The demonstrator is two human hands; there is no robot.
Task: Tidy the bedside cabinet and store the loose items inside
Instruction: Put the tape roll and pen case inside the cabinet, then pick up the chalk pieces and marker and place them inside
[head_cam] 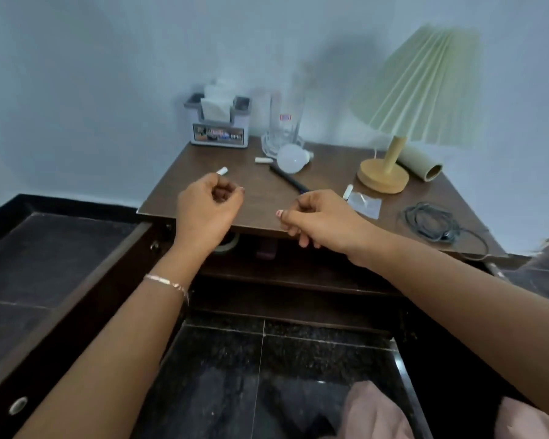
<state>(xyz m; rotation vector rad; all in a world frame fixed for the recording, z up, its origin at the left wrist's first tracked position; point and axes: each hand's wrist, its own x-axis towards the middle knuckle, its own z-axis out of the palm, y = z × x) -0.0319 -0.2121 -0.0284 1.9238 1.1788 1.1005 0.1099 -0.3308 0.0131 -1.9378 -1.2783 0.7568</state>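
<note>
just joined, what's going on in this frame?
A person is at the bedside cabinet, and its door is swung open. The left hand and right hand are over the front edge of the top with fingers curled. I cannot tell whether either holds anything. The loose items are not yet stored: a white cylinder just beyond the left hand, a black pen, a light bulb, a plastic bag and a coiled cable.

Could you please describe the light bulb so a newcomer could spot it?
On the brown cabinet top, look in front of the tall clear glass by the wall. The light bulb lies on its side there: round and frosted white, unlike the black pen beside it.
</note>
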